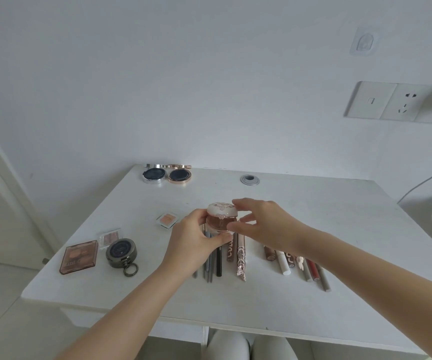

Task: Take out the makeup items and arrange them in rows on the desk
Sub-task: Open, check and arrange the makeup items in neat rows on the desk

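On the left part of the white bench lay a brown eyeshadow palette, flat with its clear lid up, and just beside it a round dark compact with a ring. Behind these sat two small clear-cased pans, one farther in, strung out in a loose line that read as a row of flat items. Far back by the wall, two open cushion compacts stood side by side, lids raised against the wall.

At the middle, the left hand curled around the base of a round pink jar with an ornate white lid, held up off the bench above a group of dark pencils and tubes. The right hand came over from the other side, fingertips pinching the lid's rim, thumb low beside the jar. Gripping it from both sides looked meant to steady it, or to check the lid, before setting it down; I could not tell which.

To the right of the hands lay a second group of sticks and tubes, parallel and pointing toward the person, well clear of the jar. The jar had no place in a row yet.
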